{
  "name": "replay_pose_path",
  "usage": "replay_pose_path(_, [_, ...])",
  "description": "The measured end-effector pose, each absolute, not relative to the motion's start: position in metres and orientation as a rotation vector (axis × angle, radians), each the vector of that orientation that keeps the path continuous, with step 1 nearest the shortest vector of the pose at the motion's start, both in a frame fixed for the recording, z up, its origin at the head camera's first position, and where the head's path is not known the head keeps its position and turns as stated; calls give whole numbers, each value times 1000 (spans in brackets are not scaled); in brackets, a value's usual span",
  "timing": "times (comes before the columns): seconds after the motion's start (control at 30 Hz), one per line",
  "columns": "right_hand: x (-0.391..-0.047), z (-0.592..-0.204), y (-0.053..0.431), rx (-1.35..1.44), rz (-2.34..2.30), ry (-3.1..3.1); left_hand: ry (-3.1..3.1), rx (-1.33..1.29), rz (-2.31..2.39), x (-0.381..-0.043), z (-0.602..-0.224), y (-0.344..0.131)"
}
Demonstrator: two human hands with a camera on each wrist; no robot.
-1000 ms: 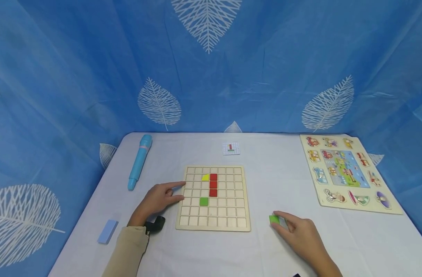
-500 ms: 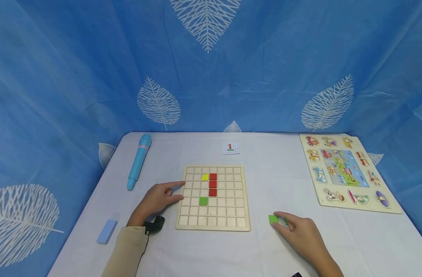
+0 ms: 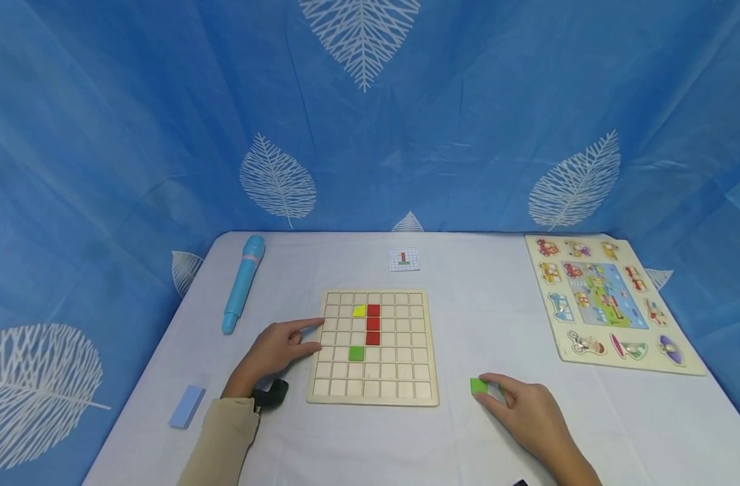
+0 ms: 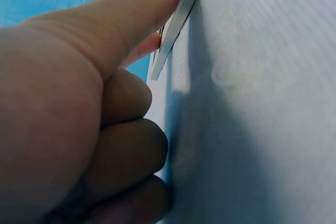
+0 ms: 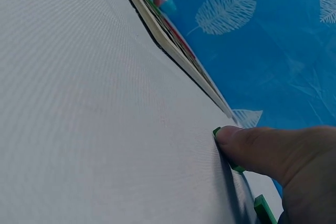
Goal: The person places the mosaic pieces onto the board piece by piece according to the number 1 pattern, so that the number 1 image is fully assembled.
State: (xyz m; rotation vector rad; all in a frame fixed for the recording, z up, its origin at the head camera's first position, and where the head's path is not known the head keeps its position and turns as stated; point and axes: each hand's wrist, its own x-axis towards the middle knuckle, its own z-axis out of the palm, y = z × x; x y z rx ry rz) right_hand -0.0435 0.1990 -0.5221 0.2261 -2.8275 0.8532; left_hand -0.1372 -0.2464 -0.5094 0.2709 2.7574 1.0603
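At the left edge of a wooden grid board (image 3: 430,337), my left hand (image 3: 278,349) touches the frame with its straight index finger and thumb, the other fingers curled under. On the board lie several red square tiles (image 3: 373,324) in a column, a yellow piece (image 3: 359,310) and a green square tile (image 3: 357,353). My right hand (image 3: 530,408), right of the board, pinches another green tile (image 3: 477,386) between thumb and finger, low over the cloth. A further green piece (image 5: 264,209) lies beneath the palm, mostly hidden in the head view.
A small printed pattern card (image 3: 403,259) lies behind the board. A blue toy microphone (image 3: 243,283) is at the back left, and a light-blue block (image 3: 187,406) is at the front left. To the right rests a wooden picture puzzle (image 3: 618,304). Blue curtain (image 3: 467,135) surrounds the table.
The right hand and its green tile have shifted very slightly left. The further green piece shows a little more between thumb and finger. The left hand stays at the board's edge.
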Motion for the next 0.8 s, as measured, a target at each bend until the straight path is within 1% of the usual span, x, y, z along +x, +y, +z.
replay_pose_path(0.3, [-42,-523,197,234,816,-2834,2747,244,1064,-135,-514,-248])
replay_pose_path(0.8, [-43,-524,194,263,805,-2827,2763,272,1054,-135,-509,-247])
